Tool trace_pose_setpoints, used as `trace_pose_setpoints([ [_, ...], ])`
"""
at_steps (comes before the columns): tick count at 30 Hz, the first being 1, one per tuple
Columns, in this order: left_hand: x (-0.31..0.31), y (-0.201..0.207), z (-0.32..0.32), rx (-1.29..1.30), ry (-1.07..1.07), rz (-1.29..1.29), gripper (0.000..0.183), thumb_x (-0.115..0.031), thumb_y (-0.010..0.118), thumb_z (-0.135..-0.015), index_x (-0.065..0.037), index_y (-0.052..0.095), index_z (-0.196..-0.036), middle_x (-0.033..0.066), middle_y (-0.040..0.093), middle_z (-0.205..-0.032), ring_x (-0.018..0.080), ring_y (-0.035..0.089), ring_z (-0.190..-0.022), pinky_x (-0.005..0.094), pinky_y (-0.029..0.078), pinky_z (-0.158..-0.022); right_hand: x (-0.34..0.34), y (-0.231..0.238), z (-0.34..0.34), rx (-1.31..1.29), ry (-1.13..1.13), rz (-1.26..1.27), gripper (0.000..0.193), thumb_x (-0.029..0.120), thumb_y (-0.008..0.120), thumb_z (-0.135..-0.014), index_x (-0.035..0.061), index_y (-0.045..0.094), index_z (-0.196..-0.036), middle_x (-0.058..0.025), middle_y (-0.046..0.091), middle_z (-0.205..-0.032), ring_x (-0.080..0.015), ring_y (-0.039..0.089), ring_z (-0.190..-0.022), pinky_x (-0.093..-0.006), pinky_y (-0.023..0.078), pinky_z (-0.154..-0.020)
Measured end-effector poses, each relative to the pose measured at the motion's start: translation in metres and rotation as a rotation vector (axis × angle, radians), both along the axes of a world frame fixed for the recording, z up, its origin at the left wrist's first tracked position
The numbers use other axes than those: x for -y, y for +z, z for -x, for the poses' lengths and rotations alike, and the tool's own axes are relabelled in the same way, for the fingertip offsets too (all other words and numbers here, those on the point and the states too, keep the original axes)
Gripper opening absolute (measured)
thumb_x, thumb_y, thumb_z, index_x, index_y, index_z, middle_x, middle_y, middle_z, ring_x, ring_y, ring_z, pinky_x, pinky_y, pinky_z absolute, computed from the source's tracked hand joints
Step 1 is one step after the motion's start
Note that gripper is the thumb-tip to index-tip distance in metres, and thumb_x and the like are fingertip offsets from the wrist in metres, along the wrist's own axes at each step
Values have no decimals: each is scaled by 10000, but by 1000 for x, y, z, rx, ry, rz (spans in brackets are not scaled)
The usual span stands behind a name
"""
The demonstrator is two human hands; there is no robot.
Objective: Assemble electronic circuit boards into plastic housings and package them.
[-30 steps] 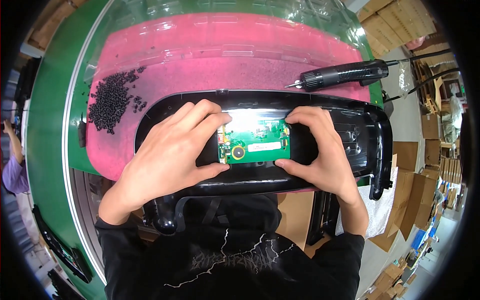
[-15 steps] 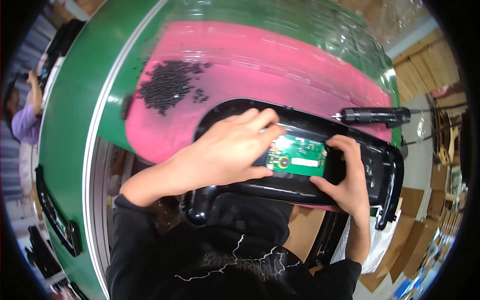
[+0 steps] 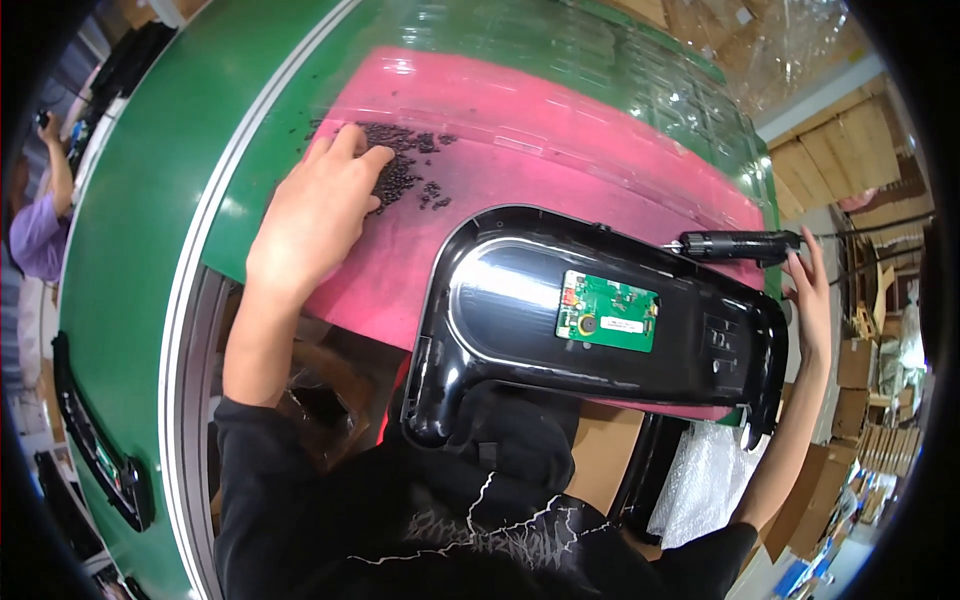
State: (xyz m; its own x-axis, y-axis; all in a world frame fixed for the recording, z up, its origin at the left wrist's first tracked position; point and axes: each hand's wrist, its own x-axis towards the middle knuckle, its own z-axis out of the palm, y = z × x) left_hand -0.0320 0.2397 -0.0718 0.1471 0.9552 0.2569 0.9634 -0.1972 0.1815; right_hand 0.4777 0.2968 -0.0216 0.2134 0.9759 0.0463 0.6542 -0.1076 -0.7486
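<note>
My left hand [image 3: 322, 205] reaches over a pile of small black screws [image 3: 405, 175], thumb and bent fingers apart; its fingertips are among the screws and partly hidden. My right hand [image 3: 812, 295] is at the rear end of a black electric screwdriver [image 3: 735, 245], fingers spread and touching or very near it. Between my hands lies a long glossy black plastic housing [image 3: 500, 330], hollow side up, with a curved arm at its lower left. A green circuit board [image 3: 608, 312] sits inside it, slightly tilted, with neither hand on it.
Under the screws and housing is a pink mat [image 3: 480, 150] on a green table [image 3: 130, 230]. Clear plastic sheeting [image 3: 620, 75] covers its far side. Another black part [image 3: 95, 440] lies at left. A person in a purple top [image 3: 40, 240] is far left. Cardboard boxes [image 3: 815, 490] stand at right.
Both hands have let go of the circuit board, which stays in the housing. My left hand has moved up-left to the screws, my right hand out to the electric screwdriver.
</note>
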Motion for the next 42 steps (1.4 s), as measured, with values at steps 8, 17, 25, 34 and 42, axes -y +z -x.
trace_pose_setpoints([
  [8, -11, -5, 1, 128, 56, -49, 171, 19, 616, -766, -1, 640, -934, 163, 605, -906, 374, 598, -860, 440, 465, -745, -54, -21, 52, -650, 20, -582, 439, 96, 644, -880, 22, 448, -1265, -123, 592, -1119, -191, 597, -994, -361, 514, -816],
  [17, -2, 18, -26, 445, -99, -93, 117, -9, 660, -762, 19, 673, -875, 154, 652, -827, 312, 637, -752, 372, 494, -683, -20, 0, 133, -1328, 243, -470, 346, 401, 550, -935, 81, 504, -1057, -41, 525, -817, -181, 523, -742, -421, 463, -750],
  [25, 2, 44, -114, 969, -652, 80, 135, 22, 709, -744, 9, 711, -878, 74, 679, -752, 126, 639, -646, 227, 488, -587, 54, 23, 177, -1622, 634, -414, 500, 502, 532, -883, 36, 527, -1063, 30, 424, -671, -84, 377, -568, -278, 355, -642],
  [34, 12, 37, -121, 945, -669, 129, 59, -2, 690, -791, 27, 697, -842, 100, 700, -767, 135, 664, -689, 238, 505, -623, 84, 31, 181, -1503, 684, -610, 539, 475, 577, -860, 13, 493, -1125, 25, 438, -648, -75, 384, -512, -256, 338, -572],
  [42, 16, 36, -116, 997, -602, 257, 66, -22, 703, -786, 13, 684, -839, 86, 696, -785, 142, 662, -692, 240, 500, -624, 101, 41, 172, -1330, 804, -788, 417, 361, 687, -741, 100, 467, -980, 53, 487, -598, -68, 471, -466, -249, 391, -557],
])
